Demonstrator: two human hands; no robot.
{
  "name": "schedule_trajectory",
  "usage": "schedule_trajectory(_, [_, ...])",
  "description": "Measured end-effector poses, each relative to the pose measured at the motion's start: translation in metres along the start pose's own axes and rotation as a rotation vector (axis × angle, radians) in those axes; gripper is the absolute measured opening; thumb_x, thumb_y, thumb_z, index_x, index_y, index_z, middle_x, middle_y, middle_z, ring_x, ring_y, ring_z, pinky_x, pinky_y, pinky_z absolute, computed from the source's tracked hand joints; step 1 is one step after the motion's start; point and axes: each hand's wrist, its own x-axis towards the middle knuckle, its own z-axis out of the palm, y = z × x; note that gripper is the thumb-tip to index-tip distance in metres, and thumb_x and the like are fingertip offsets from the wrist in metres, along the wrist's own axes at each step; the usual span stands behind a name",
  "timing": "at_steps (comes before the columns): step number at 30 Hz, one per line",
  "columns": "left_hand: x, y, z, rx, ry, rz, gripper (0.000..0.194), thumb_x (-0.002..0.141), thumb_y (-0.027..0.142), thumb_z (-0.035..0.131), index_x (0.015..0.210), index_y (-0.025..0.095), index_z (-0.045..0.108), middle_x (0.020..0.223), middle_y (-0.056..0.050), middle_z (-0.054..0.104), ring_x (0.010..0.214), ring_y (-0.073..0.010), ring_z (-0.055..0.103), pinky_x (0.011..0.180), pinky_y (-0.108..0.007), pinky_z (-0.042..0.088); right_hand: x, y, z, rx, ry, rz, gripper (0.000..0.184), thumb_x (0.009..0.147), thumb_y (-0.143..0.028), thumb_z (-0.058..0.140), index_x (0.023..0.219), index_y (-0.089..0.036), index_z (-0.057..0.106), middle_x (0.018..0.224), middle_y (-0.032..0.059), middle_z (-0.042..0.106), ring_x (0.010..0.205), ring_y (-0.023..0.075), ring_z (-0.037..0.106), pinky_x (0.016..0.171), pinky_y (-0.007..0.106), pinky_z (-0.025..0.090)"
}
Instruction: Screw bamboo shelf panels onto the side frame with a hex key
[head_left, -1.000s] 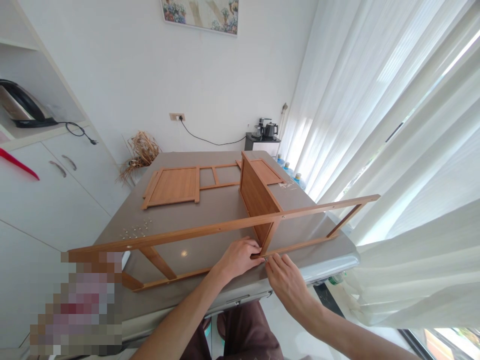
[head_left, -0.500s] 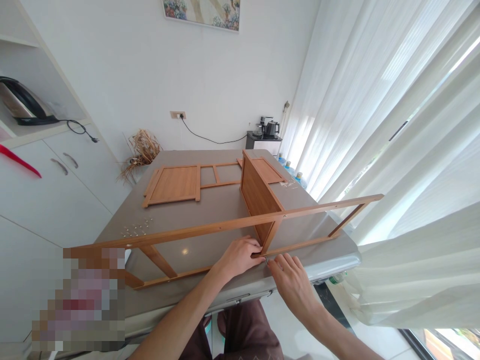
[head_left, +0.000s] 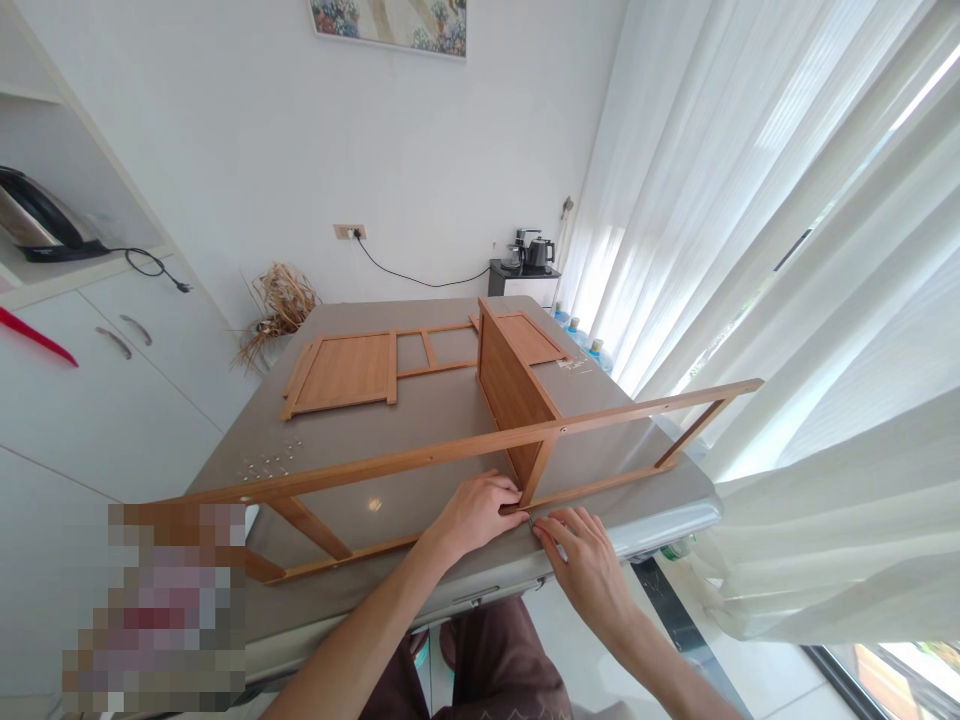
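Note:
A wooden ladder-like frame stands on its long edge along the near side of the table. A wooden panel board meets it at a crosspiece and runs back from it. My left hand is closed around the lower rail at the foot of that joint, its fingertips against the wood. Just right of it, my right hand pinches a thin metal rod that sticks out of the joint toward me. The rod's tip and the hole are too small to make out.
On the grey table lie a panelled wooden piece, another panel and small scattered hardware. More small pieces lie at the right. A pixelated patch covers the lower left. Curtains hang on the right.
The view has shifted slightly. My right hand's fingers and thumb have moved a little at the rod, the thumb standing more apart. My left hand and the wooden frame stay in place.

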Motion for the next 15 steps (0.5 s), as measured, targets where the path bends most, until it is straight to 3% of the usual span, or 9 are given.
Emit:
schedule_trajectory(5, [0.000, 0.002, -0.003, 0.000, -0.005, -0.006, 0.022, 0.090, 0.040, 0.062, 0.103, 0.027, 0.075, 0.102, -0.001, 0.073, 0.099, -0.0197, 0.063, 0.089, -0.030, 0.050, -0.003, -0.001, 0.002, 0.058, 0.006, 0.055, 0.024, 0.101, -0.023, 0.046, 0.091, -0.022, 0.068, 0.087, 0.0052, 0.060, 0.082, 0.0199, 0.055, 0.074, 0.032, 0.042])
schedule_trajectory(10, [0.001, 0.004, -0.005, 0.007, -0.010, -0.009, 0.022, 0.091, 0.040, 0.060, 0.101, 0.027, 0.075, 0.102, -0.002, 0.073, 0.100, -0.0200, 0.063, 0.090, -0.031, 0.050, -0.006, -0.003, 0.008, 0.129, -0.052, 0.129, 0.021, 0.102, -0.025, 0.045, 0.093, -0.023, 0.064, 0.073, 0.0004, 0.055, 0.072, 0.0183, 0.054, 0.067, 0.030, 0.042])
schedule_trajectory(15, [0.001, 0.004, -0.004, 0.016, -0.012, -0.015, 0.023, 0.091, 0.040, 0.059, 0.098, 0.027, 0.076, 0.100, -0.002, 0.073, 0.100, -0.0201, 0.063, 0.090, -0.030, 0.050, -0.006, -0.004, 0.011, 0.165, -0.075, 0.134, 0.021, 0.103, -0.022, 0.041, 0.093, -0.022, 0.059, 0.078, 0.0010, 0.057, 0.077, 0.0187, 0.056, 0.069, 0.030, 0.044])
